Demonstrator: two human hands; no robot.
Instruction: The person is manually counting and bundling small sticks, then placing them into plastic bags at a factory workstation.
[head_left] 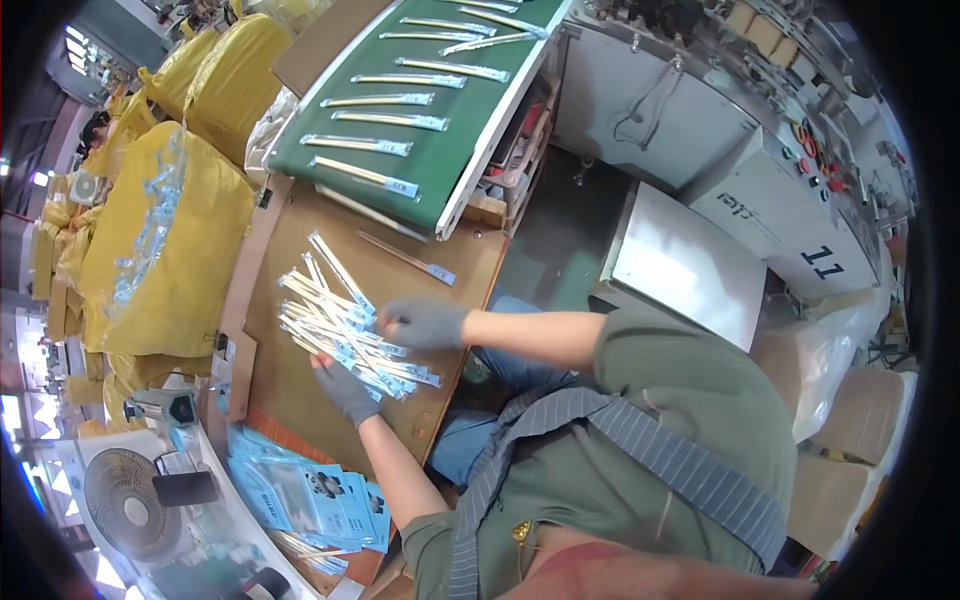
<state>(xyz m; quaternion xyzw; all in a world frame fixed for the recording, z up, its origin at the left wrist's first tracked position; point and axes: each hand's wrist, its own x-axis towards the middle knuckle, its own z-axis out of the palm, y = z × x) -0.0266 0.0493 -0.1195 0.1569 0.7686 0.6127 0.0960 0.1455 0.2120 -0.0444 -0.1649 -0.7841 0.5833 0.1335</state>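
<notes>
Head view: centre-left, wrapped sticks (pixel 322 302) were mostly slanted, blue ends (pixel 428 380) lower right; left hand (pixel 347 392) and right hand (pixel 428 324) were part-curled, hold indiscernible

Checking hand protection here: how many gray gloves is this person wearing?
2. One is on the left hand, at the lower edge of the pile of wrapped sticks; the other is on the right hand, at its right.

Your gray-gloved left hand (pixel 345 388) touches a heap of wrapped sticks (pixel 335 318) on the table (pixel 300 400); your blurred right hand (pixel 422 325) is at the heap's side toward your edge. A single packet (pixel 405 257) lies apart, near the end beside the green conveyor (pixel 440 160).
</notes>
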